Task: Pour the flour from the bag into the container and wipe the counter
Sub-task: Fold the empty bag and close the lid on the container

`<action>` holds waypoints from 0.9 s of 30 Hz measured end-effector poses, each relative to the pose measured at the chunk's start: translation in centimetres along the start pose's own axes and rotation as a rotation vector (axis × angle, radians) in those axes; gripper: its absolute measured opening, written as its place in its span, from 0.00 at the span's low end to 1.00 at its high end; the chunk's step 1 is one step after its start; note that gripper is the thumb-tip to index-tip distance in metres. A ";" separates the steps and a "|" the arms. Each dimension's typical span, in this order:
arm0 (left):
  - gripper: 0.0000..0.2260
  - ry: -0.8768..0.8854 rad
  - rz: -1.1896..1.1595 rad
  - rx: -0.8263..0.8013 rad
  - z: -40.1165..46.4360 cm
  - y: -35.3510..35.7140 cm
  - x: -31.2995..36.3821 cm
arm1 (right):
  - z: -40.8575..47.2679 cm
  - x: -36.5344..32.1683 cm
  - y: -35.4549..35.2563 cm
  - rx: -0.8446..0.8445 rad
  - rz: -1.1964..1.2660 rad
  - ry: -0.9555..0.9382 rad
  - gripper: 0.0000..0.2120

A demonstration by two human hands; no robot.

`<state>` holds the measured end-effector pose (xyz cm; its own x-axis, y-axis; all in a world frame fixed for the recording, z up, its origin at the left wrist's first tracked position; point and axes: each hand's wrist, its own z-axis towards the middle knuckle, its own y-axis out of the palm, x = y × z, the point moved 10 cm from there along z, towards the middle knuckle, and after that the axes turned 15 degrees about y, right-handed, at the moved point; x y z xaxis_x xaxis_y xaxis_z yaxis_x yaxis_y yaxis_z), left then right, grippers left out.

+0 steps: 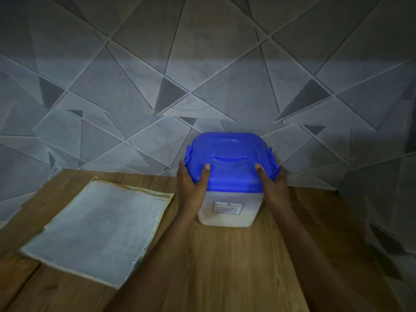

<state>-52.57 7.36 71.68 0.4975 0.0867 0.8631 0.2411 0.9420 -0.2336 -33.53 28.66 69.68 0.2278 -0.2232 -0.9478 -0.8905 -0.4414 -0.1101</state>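
The counter (225, 266) is seen bare near the camera, and on it, right of the flat bag (94, 230), the tub (227, 210) is held by both sides, left hand (191, 183) and right hand (272, 183) curled round its blue lid (229, 158), likely to press it shut.

Dim, bluish light band across mid wall (135, 70); dark corners, soft focus, wide-angle edge warp.
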 end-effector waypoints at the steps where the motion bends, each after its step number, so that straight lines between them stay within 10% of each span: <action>1: 0.30 -0.021 -0.026 -0.005 -0.5 -0.3 0.0 | -1.2 0.3 -0.3 0.009 0.002 -0.003 0.35; 7: 0.19 -0.077 -0.082 0.099 -7.1 -4.5 1.7 | -8.7 2.1 -3.2 0.173 -0.049 -0.091 0.10; 27: 0.05 -0.002 -0.033 0.346 -13.6 -23.9 0.8 | -22.0 3.9 14.7 -0.358 0.046 -0.226 0.07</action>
<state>-46.58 -19.53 71.89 0.4922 0.0552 0.8687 -0.0400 0.9984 -0.0407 -37.11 2.15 70.99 0.0632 -0.0711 -0.9955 -0.6960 -0.7180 0.0071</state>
